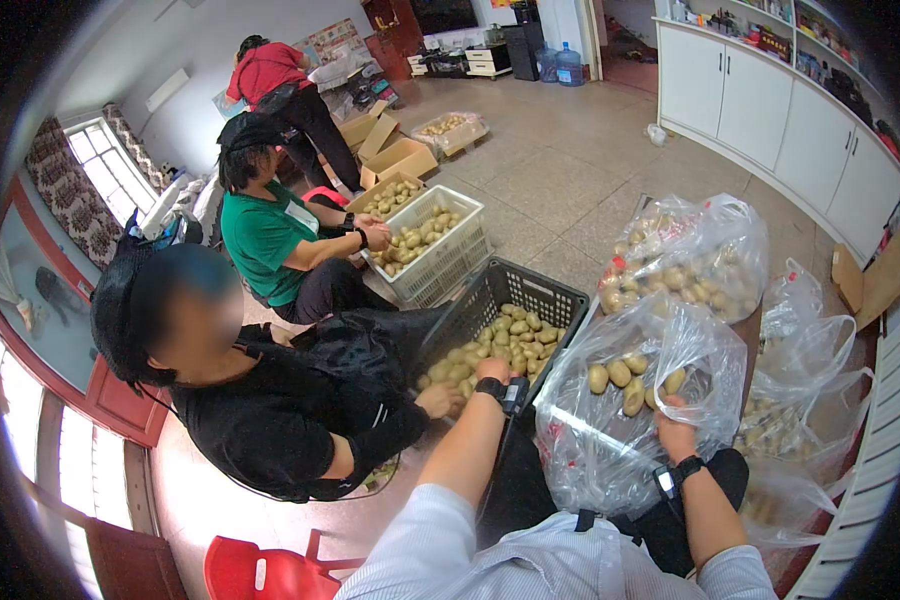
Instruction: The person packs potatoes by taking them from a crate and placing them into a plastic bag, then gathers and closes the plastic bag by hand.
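Note:
My left hand (494, 372) reaches over the near side of a black crate (560, 296) of round yellow-brown produce (515, 335); its fingers are too small and partly hidden to read. On the right, my right hand (676, 428) is closed at the edge of a clear plastic bag (590, 440), close to a brownish piece (674, 381). Several more pieces (619, 373) lie in the bag's opening. Behind it stands another clear bag (735, 250), filled with the same produce.
A co-worker in black (270, 400) reaches into the black crate from the left. Beyond, a co-worker in green (260, 235) works at a white crate (450, 262). Another person (275, 80) bends near cardboard boxes (400, 160). More bags (800, 400) lie right; a red chair (270, 572) stands lower left.

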`<state>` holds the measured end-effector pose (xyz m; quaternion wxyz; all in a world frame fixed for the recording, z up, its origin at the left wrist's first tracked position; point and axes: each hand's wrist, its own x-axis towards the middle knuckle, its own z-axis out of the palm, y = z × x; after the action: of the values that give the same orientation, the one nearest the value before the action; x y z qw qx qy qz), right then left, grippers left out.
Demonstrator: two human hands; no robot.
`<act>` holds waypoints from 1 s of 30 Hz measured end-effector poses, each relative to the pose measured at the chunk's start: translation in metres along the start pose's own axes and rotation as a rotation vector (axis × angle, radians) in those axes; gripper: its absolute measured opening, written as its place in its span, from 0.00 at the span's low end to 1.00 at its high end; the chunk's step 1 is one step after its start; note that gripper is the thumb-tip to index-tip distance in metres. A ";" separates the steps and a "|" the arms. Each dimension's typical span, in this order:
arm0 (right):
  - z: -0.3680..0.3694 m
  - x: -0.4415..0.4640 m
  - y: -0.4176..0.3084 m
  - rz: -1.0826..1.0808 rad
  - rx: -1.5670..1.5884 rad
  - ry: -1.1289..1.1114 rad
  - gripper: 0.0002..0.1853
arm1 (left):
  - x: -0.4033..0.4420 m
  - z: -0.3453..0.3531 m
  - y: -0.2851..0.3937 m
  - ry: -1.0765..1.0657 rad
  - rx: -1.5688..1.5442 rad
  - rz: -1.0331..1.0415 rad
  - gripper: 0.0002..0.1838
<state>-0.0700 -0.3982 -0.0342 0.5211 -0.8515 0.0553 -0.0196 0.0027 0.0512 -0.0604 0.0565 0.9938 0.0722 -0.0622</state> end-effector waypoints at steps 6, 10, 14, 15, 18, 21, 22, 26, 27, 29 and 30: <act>0.009 0.000 0.010 0.025 -0.017 -0.140 0.17 | -0.023 -0.045 0.026 -0.052 -0.029 -0.114 0.11; 0.023 0.005 0.027 -0.035 -0.125 -0.163 0.15 | 0.015 0.043 0.005 0.057 -0.367 0.107 0.07; 0.034 -0.006 -0.015 0.034 -0.067 -0.161 0.18 | -0.010 -0.015 0.045 -0.121 -1.159 -0.170 0.05; 0.023 -0.016 -0.067 0.154 -0.026 -0.279 0.22 | -0.013 -0.018 0.051 -0.160 -1.486 -0.190 0.06; 0.026 -0.016 -0.088 0.254 0.056 -0.411 0.26 | -0.028 -0.056 0.075 -0.405 -1.747 -0.409 0.12; 0.054 -0.002 -0.071 0.155 0.085 -0.422 0.26 | -0.042 -0.082 0.088 -0.463 -1.703 -0.342 0.11; 0.059 0.001 -0.066 0.079 0.075 -0.417 0.26 | -0.042 -0.081 0.090 -0.506 -1.685 -0.281 0.11; 0.068 0.002 -0.105 0.064 0.100 -0.431 0.25 | -0.050 -0.089 0.099 -0.570 -1.644 -0.249 0.13; 0.069 0.002 -0.115 0.070 0.115 -0.462 0.25 | -0.052 -0.089 0.101 -0.597 -1.639 -0.223 0.14; 0.074 0.003 -0.128 0.077 0.130 -0.493 0.25 | -0.055 -0.090 0.105 -0.623 -1.634 -0.198 0.15; 0.077 0.004 -0.133 0.042 0.131 -0.509 0.22 | -0.056 -0.090 0.107 -0.660 -1.595 -0.160 0.17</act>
<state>-0.0496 -0.2700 0.0491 0.5727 -0.7920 -0.0613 0.2025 -0.0252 -0.0510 0.0468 0.7500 0.5807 0.1441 -0.2820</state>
